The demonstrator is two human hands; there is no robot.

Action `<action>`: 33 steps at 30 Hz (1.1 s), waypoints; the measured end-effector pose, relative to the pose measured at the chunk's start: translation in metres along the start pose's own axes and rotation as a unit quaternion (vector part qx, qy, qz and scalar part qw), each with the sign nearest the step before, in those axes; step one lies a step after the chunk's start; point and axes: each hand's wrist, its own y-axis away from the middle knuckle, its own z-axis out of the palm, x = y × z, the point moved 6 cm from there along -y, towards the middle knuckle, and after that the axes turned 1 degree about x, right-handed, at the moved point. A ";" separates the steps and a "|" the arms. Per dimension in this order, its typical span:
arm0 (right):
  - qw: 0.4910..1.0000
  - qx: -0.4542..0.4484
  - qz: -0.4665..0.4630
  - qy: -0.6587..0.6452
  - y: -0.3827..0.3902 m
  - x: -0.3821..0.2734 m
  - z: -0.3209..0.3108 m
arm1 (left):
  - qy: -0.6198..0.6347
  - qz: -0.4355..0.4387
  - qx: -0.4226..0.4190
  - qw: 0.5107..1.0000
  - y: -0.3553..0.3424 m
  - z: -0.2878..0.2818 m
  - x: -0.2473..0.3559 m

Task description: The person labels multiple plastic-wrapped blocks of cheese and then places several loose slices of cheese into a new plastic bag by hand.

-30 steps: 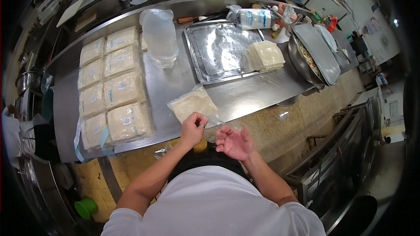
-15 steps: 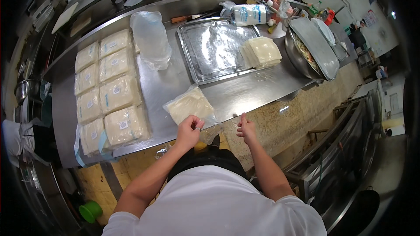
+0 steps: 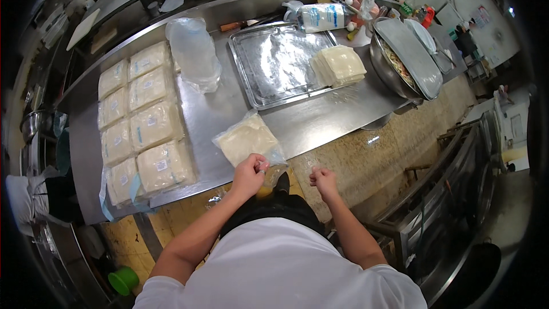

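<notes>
At the near edge of the table, a clear plastic bag (image 3: 251, 137) with a stack of pale, thin square sheets inside lies flat. My left hand (image 3: 250, 175) pinches the open end of this bag, and a ring shows on one finger. Off the table edge to its right, my right hand (image 3: 325, 183) is closed, thumb against curled fingers; whatever it may hold is too small to make out. An unbagged stack of pale square sheets (image 3: 341, 66) rests on the right end of a shiny metal tray (image 3: 269, 103), beyond both hands.
Bagged stacks (image 3: 151, 123) fill the table's left side in two columns. Beside them lie flat clear bags (image 3: 194, 51). At the right stands a steel bowl (image 3: 383, 60) of shredded filling, partly covered by a metal lid (image 3: 409, 57). A green bucket (image 3: 123, 280) sits on the floor.
My right hand has drawn down slightly, and its raised finger has curled in. My left hand stays at the bag's end, with the bag nearly unmoved.
</notes>
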 end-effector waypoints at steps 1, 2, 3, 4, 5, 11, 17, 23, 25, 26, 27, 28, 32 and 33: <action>0.992 -0.080 -0.079 0.064 0.013 -0.024 0.017 | -0.005 -0.003 -0.015 1.000 0.000 -0.001 0.004; 0.974 -0.128 -0.162 0.091 0.030 -0.045 0.038 | -0.010 -0.006 -0.028 1.000 0.000 -0.001 0.006; 0.947 -0.172 -0.244 0.117 0.056 -0.075 0.066 | -0.011 -0.005 -0.022 1.000 0.000 -0.002 0.006; 0.902 -0.178 -0.360 0.156 0.075 -0.100 0.089 | -0.003 0.015 -0.018 1.000 -0.002 0.000 0.009; 0.842 -0.183 -0.471 0.191 0.091 -0.118 0.111 | 0.005 0.036 -0.012 0.999 -0.004 0.001 0.012; 0.694 -0.023 -0.601 0.395 0.041 -0.136 0.196 | -0.047 0.145 0.039 0.988 -0.002 -0.013 0.040; 0.642 0.023 -0.570 0.512 -0.025 -0.124 0.228 | -0.042 0.163 0.059 0.984 -0.004 -0.017 0.049; 0.657 -0.032 -0.571 0.491 -0.008 -0.149 0.238 | -0.079 0.146 -0.018 0.986 0.001 -0.018 0.039; 0.643 -0.023 -0.609 0.463 -0.010 -0.135 0.220 | -0.062 0.135 -0.001 0.989 -0.008 -0.020 0.031; 0.629 -0.019 -0.645 0.434 -0.009 -0.125 0.211 | -0.046 0.119 0.018 0.992 -0.014 -0.022 0.024; 0.629 -0.017 -0.644 0.435 -0.006 -0.120 0.207 | -0.045 0.120 0.016 0.992 -0.021 -0.024 0.018; 0.649 -0.021 -0.634 0.419 -0.002 -0.119 0.204 | -0.079 0.145 0.030 0.986 -0.031 -0.031 0.014; 0.640 -0.043 -0.577 0.506 0.035 -0.096 0.191 | -0.205 0.207 -0.006 0.956 -0.059 -0.021 -0.022; 0.646 -0.062 -0.568 0.507 0.045 -0.090 0.184 | -0.203 0.209 -0.008 0.957 -0.062 -0.017 -0.023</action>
